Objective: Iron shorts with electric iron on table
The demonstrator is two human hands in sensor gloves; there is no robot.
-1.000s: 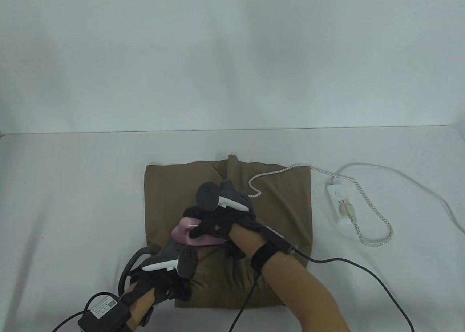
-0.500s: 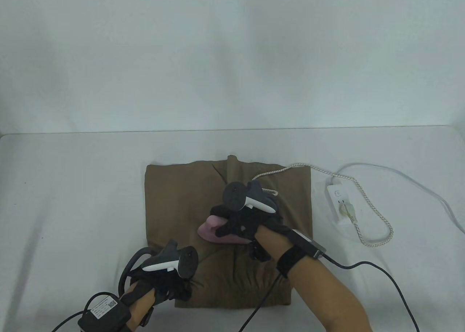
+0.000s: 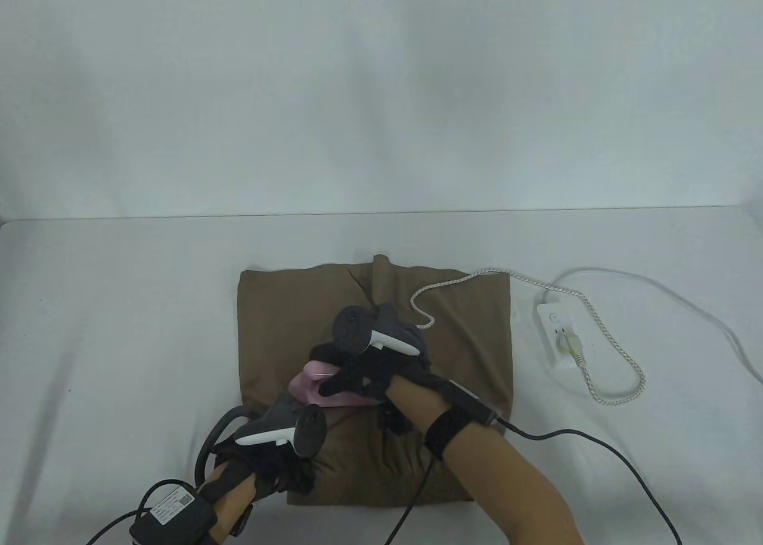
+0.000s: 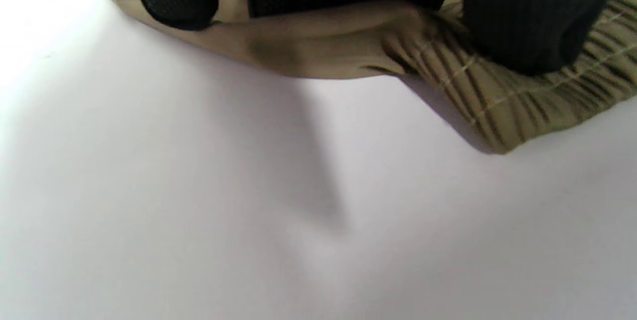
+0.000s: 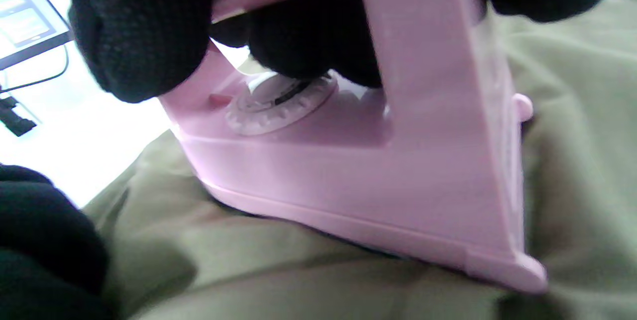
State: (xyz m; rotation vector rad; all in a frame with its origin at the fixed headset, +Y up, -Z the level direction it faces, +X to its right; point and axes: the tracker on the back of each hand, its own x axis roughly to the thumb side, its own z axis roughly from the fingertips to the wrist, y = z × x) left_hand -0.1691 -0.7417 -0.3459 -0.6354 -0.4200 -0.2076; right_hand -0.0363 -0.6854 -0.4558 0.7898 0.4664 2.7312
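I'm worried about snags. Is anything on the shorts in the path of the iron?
The iron, gripped by the right hand, has its own braided cord lying on the shorts behind it; the left hand presses the near waistband.

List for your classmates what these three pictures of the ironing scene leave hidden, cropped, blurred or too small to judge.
- Soleplate of the pink plastic electric iron: right wrist view, pressed onto the brown fabric shorts.
- Dial markings: right wrist view, blurred, partly behind the right hand.
- Iron's body: table view, mostly under that hand.
- Left hand fingertips: left wrist view, cut by the top edge.
- White power strip switch: table view, too small.
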